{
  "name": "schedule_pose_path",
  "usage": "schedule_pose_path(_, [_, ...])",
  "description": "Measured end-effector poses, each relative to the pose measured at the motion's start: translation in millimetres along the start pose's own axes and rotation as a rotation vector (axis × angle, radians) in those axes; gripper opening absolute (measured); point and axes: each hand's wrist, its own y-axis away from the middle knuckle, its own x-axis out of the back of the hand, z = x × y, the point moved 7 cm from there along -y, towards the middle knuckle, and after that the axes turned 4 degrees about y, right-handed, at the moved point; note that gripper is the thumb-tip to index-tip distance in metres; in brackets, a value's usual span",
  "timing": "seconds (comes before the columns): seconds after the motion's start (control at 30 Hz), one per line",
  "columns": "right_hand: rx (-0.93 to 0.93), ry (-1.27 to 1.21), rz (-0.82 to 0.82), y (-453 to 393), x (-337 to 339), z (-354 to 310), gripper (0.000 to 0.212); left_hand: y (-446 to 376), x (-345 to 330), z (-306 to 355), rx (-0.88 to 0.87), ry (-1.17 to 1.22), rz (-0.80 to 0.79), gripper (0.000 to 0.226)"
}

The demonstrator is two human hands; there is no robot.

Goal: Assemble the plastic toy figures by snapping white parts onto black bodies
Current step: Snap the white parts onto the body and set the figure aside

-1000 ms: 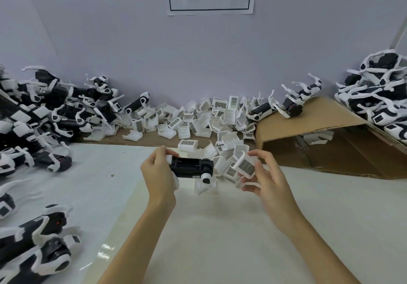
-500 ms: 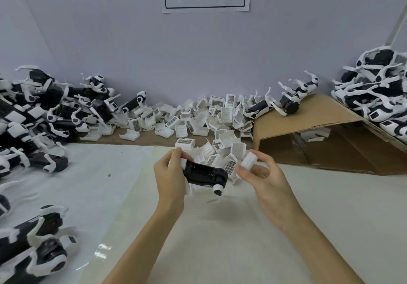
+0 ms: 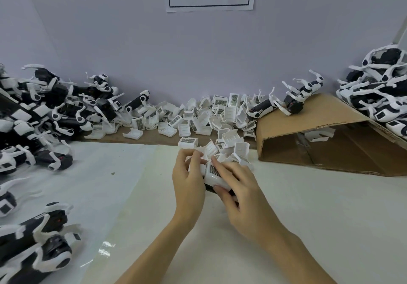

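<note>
Many black-and-white assembled toy figures (image 3: 44, 109) already lie heaped along the left edge of the white work table (image 3: 308, 217), with another stack of finished figures (image 3: 383, 98) at the far right corner, so much of the batch looks done. A large spread of loose white ribbed plastic clips (image 3: 209, 118) remains along the far edge against the wall, beside a tilted brown cardboard box flap (image 3: 319, 118), which suggests plenty of fitting is left.

The piece in hand sits near the middle of the table, just in front of the loose clips. The left hand (image 3: 189, 186) curls its fingers around the left end of the black plastic body (image 3: 210, 188), of which only a dark sliver shows under the palms. The right hand (image 3: 240, 193) pinches the white plastic shell with a gridded label (image 3: 214, 174), thumb below and fingers over its top, pressing it against the body. Whether the shell has snapped home cannot be told; I judge the snap to be under way.

The shell is glossy, rounded at its near edge, with a dark barcode-like patch on its upper face.
</note>
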Motion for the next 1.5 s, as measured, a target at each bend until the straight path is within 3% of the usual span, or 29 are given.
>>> schedule_pose_path(0.27, [-0.056, 0.039, -0.094, 3.1, -4.8, 5.3, 0.064, -7.5, 4.8, -7.8, 0.104, -0.079, 0.011, 0.033])
schedule_pose_path(0.37, [-0.001, 0.202, -0.12, 2.7, -6.8, 3.0, 0.074, -8.4, 3.1, -10.1, 0.143, -0.042, -0.004, 0.038])
schedule_pose_path(0.53, [0.043, 0.376, 0.079, -3.2, -2.4, -9.1, 0.066, -10.2, -1.0, -18.2, 0.248, -0.12, -0.077, 0.062])
schedule_pose_path(0.67, [0.003, 0.338, 0.138, -2.7, 8.1, -2.8, 0.055, -15.9, -5.3, -9.4, 0.178, -0.223, -0.214, 0.078])
schedule_pose_path(0.77, [-0.083, 0.279, 0.192, 0.4, 17.8, 6.8, 0.055, -12.7, -14.2, -2.8, 0.095, -0.221, -0.411, 0.069])
schedule_pose_path(0.87, [-0.17, 0.211, 0.174, 2.2, 23.9, 20.9, 0.06, -7.1, -21.5, -1.5, 0.015, -0.261, -0.578, 0.038])
schedule_pose_path(0.93, [-0.188, 0.184, 0.147, 2.5, 26.1, 27.3, 0.064, -7.9, -20.7, -0.5, -0.054, -0.303, -0.546, 0.03])
schedule_pose_path(1.1, [-0.175, 0.205, 0.101, -0.7, 22.8, 25.5, 0.055, -10.2, -14.5, -0.3, -0.074, -0.33, -0.413, 0.042])
schedule_pose_path(1.23, [-0.171, 0.205, 0.107, -1.0, 22.6, 26.3, 0.057, -9.2, -16.4, 2.1, -0.067, -0.296, -0.432, 0.039])
schedule_pose_path(1.37, [-0.207, 0.133, -0.022, 1.2, 14.0, 31.2, 0.061, -9.2, -18.6, 2.5, -0.036, -0.262, -0.475, 0.031])
schedule_pose_path(1.5, [-0.201, 0.268, 0.066, -2.2, 22.6, 25.3, 0.055, -12.5, -14.5, 4.0, -0.034, -0.32, -0.521, 0.041])
